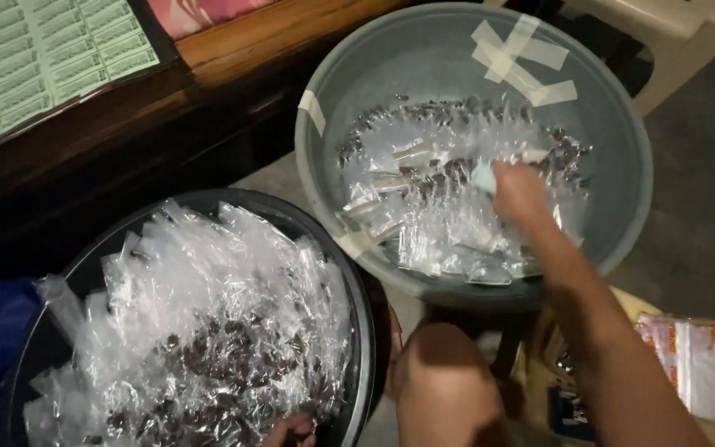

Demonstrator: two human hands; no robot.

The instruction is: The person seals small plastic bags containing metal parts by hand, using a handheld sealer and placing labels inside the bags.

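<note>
Head view: the right hand [516, 189] closes on a small clear plastic packet [483, 177] over the taped grey plastic basin [622, 207] of packets; left hand [291, 430], grip unclear, rests in the black round tub [362, 314].

The one camera sits on my head and looks steeply down and slightly forward, so I see everything from above. It is close: my own knee [444, 381] fills the bottom centre of the frame, and my right forearm runs from the lower right corner up to the right hand [519, 192] at centre right. The grey basin [622, 116] takes the upper right of the frame, and the black tub [362, 306] takes the lower left, cut off by the bottom edge. My left hand [291, 430] barely shows at the bottom edge. A dark wooden desk [233, 50] crosses the upper left. No second view shares this scene.
</note>
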